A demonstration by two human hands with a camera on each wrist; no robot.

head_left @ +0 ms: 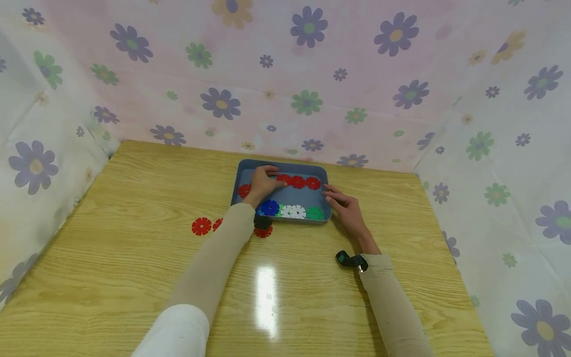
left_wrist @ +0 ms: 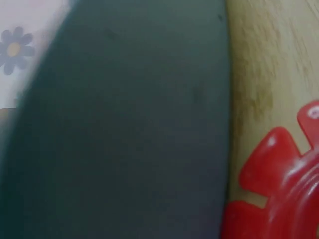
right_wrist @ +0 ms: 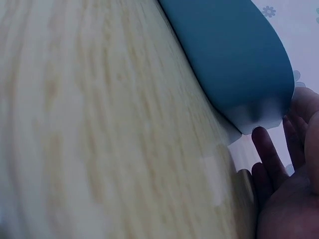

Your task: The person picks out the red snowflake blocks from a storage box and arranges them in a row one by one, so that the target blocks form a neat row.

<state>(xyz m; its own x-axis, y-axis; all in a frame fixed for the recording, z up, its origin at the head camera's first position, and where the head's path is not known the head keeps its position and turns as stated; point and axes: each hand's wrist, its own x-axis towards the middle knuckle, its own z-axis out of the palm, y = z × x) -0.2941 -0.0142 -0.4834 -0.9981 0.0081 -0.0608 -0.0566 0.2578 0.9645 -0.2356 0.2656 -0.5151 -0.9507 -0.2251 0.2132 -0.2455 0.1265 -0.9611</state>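
My left hand [head_left: 264, 184] reaches into a grey-blue tray [head_left: 283, 218]. Its thumb and fingers lie beside the left end of a row of red snowflake discs [head_left: 298, 182]; whether they grip the nearest disc is unclear. Another red disc [head_left: 244, 191] lies left of that hand. Along the near side of the tray are a blue disc [head_left: 269, 208], white discs [head_left: 297, 212] and a green disc [head_left: 315, 213]. My right hand [head_left: 349, 214] is at the tray's right edge with fingers extended. In the right wrist view these fingers [right_wrist: 269, 154] are by the tray's outer corner.
On the wooden table [head_left: 134, 198], a red disc [head_left: 201, 226] lies left of the tray, with another partly behind the left sleeve. One more red disc [head_left: 263, 232] sits by the tray's front wall. Flower-printed cloth [head_left: 308, 69] stands behind the table.
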